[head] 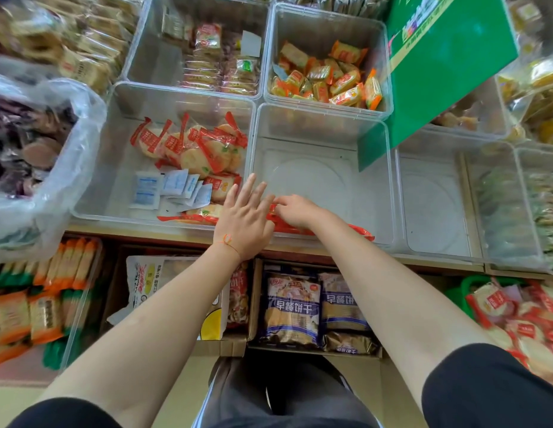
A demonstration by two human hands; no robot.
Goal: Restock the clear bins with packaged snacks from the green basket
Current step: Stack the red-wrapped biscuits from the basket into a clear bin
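A nearly bare clear bin (324, 168) stands in the middle of the shelf. At its front wall lie red-wrapped snack packets (358, 231). My right hand (295, 210) is curled over these packets, fingers closed on them. Just to the left, my left hand (245, 216) hovers flat over the bin's front left corner with its fingers spread and nothing in it. The green basket (463, 291) sits low at the right edge, piled with red-and-white snack packs (516, 316). The clear bin to the left (120, 156) holds round rice crackers in red wrappers (195, 146).
A back bin holds orange-wrapped snacks (327, 77). A green sign board (438, 63) leans over the bins at upper right. A plastic bag of dark snacks (31, 143) bulges at left. Cardboard boxes with blue biscuit packs (312, 307) sit below the shelf edge.
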